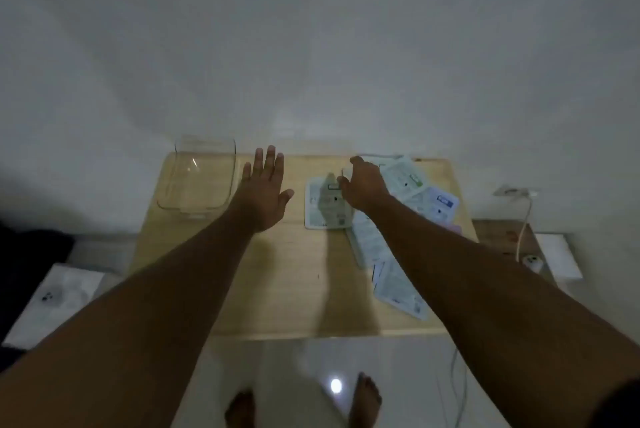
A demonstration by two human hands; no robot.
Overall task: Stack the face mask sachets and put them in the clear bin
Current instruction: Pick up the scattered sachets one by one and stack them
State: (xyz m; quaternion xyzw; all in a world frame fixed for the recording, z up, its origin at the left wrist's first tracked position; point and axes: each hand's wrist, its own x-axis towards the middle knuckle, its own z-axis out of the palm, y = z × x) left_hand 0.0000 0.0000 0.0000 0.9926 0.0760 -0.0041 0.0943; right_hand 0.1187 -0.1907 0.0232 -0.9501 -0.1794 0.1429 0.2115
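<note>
An empty clear bin (pixel 197 181) stands at the far left of the small wooden table (pixel 277 271). My left hand (pixel 263 190) hovers flat with spread fingers just right of the bin, holding nothing. A pale green face mask sachet (pixel 320 209) lies flat at the table's middle. My right hand (pixel 363 185) is over its far right corner, fingers curled down; whether they grip it is not visible. Several more sachets lie scattered on the right: a green-labelled one (pixel 405 181), a blue-labelled one (pixel 440 205), and one near the front (pixel 398 289), partly under my right forearm.
A white wall rises right behind the table. A wall socket (pixel 512 191) with a white cable sits to the right, above a low brown surface. A white object (pixel 55 296) lies on the floor at the left. My bare feet (pixel 363 400) stand before the table's front edge.
</note>
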